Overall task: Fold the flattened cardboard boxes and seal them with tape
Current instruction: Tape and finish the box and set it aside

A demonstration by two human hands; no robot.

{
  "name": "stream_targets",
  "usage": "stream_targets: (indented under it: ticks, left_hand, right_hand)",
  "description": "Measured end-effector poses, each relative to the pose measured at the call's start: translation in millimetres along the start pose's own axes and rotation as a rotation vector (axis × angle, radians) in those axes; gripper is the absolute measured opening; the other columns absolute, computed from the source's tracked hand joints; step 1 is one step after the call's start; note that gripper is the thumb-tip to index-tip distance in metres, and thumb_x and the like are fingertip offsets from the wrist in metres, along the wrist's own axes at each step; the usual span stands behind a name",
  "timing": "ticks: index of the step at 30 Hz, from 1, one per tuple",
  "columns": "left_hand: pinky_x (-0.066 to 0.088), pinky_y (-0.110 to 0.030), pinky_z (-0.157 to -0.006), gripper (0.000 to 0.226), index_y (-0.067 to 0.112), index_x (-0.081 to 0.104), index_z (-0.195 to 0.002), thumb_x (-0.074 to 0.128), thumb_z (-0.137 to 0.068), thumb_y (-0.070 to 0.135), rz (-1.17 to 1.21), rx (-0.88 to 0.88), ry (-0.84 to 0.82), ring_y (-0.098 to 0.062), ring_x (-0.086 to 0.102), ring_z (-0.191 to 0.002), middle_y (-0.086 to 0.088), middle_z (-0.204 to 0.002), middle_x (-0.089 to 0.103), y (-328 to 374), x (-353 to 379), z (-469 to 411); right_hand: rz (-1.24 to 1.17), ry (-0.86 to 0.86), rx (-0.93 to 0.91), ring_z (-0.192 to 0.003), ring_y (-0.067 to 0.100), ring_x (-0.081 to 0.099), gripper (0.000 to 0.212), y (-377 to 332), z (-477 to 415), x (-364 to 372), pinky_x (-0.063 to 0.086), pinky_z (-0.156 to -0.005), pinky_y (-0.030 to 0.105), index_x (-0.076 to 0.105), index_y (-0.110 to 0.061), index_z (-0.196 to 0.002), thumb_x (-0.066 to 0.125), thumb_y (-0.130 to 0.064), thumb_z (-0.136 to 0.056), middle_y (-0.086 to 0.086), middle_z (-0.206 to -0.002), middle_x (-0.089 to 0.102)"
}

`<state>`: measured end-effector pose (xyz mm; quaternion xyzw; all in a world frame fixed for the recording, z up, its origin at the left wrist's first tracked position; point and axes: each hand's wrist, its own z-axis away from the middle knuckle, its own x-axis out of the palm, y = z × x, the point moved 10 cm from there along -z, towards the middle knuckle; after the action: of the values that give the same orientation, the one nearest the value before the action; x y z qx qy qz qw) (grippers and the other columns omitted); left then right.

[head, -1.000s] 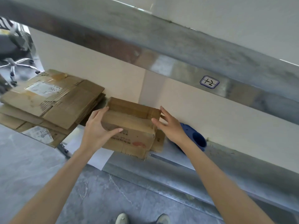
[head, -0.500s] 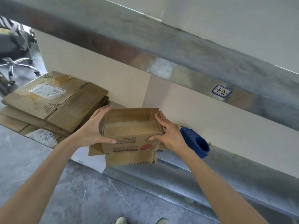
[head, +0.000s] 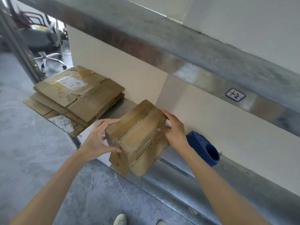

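- Blue-edged sticker (head: 235, 96) on the metal shelf beam (head: 186, 69): handwritten "1-2".
- Dark print and a red mark on the box (head: 137, 133) side: too small to read.
- White label (head: 72, 82) on the flattened boxes (head: 90, 101): scrawl, illegible.

Grey marbled floor (head: 32, 151), cream wall (head: 211, 127), office chair (head: 42, 38) far left.

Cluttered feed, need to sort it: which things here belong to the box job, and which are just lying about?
Job: small box, gripped by left hand and right hand; stack of flattened boxes.
Lying about: office chair; blue plastic piece, purpose unclear; shelf label.
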<state>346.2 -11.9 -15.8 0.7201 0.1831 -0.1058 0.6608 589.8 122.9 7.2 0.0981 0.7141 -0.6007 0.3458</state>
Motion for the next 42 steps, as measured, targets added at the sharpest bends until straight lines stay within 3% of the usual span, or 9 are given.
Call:
stream_targets:
  ticks: [5, 9, 13, 19, 24, 31, 34, 38, 42]
  left_hand:
    - [0.054, -0.031, -0.092, 0.090, 0.052, 0.039, -0.143, 0.089, -0.073, 0.025, -0.106, 0.015, 0.027, 0.006, 0.041, -0.129, 0.037, -0.144, 0.038, 12.1, 27.1, 21.7]
    - [0.053, -0.036, -0.093, 0.085, 0.046, 0.044, -0.139, 0.090, -0.073, 0.021, -0.039, -0.045, 0.148, 0.004, 0.046, -0.124, 0.037, -0.135, 0.045, 21.0, 45.4, 31.3]
    - [0.054, -0.022, -0.088, 0.085, 0.045, 0.046, -0.136, 0.091, -0.069, 0.019, -0.007, -0.085, 0.304, 0.002, 0.052, -0.119, 0.037, -0.130, 0.045, 33.1, 76.0, 47.9]
    - [0.056, -0.048, -0.093, 0.085, 0.035, 0.050, -0.136, 0.093, -0.065, 0.017, 0.036, -0.089, 0.531, -0.012, 0.054, -0.123, 0.014, -0.138, 0.047, 57.7, 109.6, 67.2]
    - [0.046, -0.020, -0.100, 0.082, 0.040, 0.043, -0.138, 0.082, -0.066, 0.046, -0.138, -0.065, 0.778, 0.004, 0.036, -0.136, 0.015, -0.152, 0.032, 97.3, 131.8, 62.3]
    - [0.054, -0.046, -0.096, 0.077, 0.031, 0.046, -0.140, 0.084, -0.073, 0.034, -0.188, -0.164, 0.705, -0.015, 0.030, -0.144, 0.012, -0.158, 0.019, 79.6, 166.4, 24.9]
    - [0.056, -0.036, -0.093, 0.076, 0.034, 0.046, -0.139, 0.085, -0.073, 0.033, -0.191, -0.171, 0.702, -0.011, 0.032, -0.143, 0.013, -0.157, 0.020, 71.1, 165.2, 21.1]
    - [0.047, -0.005, -0.076, 0.076, 0.037, 0.046, -0.137, 0.087, -0.073, 0.029, -0.161, -0.173, 0.672, 0.018, 0.036, -0.122, 0.010, -0.157, 0.021, 71.6, 160.8, 13.8]
    - [0.048, -0.015, -0.086, 0.080, 0.036, 0.043, -0.141, 0.087, -0.073, 0.032, -0.142, -0.174, 0.646, -0.003, 0.040, -0.130, 0.014, -0.156, 0.021, 69.0, 155.5, 17.9]
  right_hand:
    - [0.183, -0.103, -0.036, -0.125, 0.011, 0.050, 0.103, -1.4, -1.4, 1.9, 0.049, -0.099, 0.045, 0.023, -0.050, -0.149, 0.087, -0.046, -0.068, -0.017, -0.148, 0.037]
    - [0.082, -0.300, -0.083, -0.132, 0.015, 0.045, 0.098, 1.8, 8.9, 9.9, 0.041, -0.110, 0.048, 0.022, -0.042, -0.154, 0.082, -0.037, -0.077, -0.008, -0.152, 0.039]
    - [-0.054, -0.500, -0.110, -0.141, 0.008, 0.036, 0.091, 5.2, 26.3, 0.0, 0.031, -0.119, 0.046, 0.024, -0.041, -0.154, 0.080, -0.034, -0.083, -0.010, -0.156, 0.037]
    - [-0.179, -0.749, -0.129, -0.142, 0.000, 0.031, 0.111, -5.4, 56.0, -12.6, 0.029, -0.120, 0.040, 0.016, -0.050, -0.153, 0.085, -0.058, -0.066, -0.021, -0.158, 0.026]
    - [-0.144, -0.684, -0.290, -0.140, 0.001, 0.037, 0.113, -23.2, 41.4, -30.5, 0.041, -0.113, 0.040, 0.022, -0.042, -0.155, 0.091, -0.025, -0.067, -0.015, -0.156, 0.035]
    - [-0.078, -0.564, -0.308, -0.125, 0.012, 0.055, 0.065, 21.6, 19.2, -46.1, 0.048, -0.106, 0.041, 0.052, -0.023, -0.139, 0.080, -0.011, -0.081, -0.005, -0.134, 0.059]
    - [-0.077, -0.525, -0.309, -0.124, 0.010, 0.055, 0.064, 28.0, 17.0, -42.8, 0.048, -0.105, 0.033, 0.052, -0.024, -0.140, 0.078, -0.010, -0.083, -0.004, -0.135, 0.059]
    - [-0.068, -0.494, -0.327, -0.125, 0.010, 0.053, 0.063, 24.3, 14.8, -39.4, 0.047, -0.107, 0.032, 0.050, -0.024, -0.142, 0.076, -0.010, -0.086, -0.002, -0.138, 0.057]
    - [-0.032, -0.488, -0.357, -0.132, 0.013, 0.044, 0.063, 21.5, 20.2, -38.4, 0.043, -0.110, 0.044, 0.047, -0.024, -0.144, 0.074, -0.015, -0.088, -0.001, -0.146, 0.046]
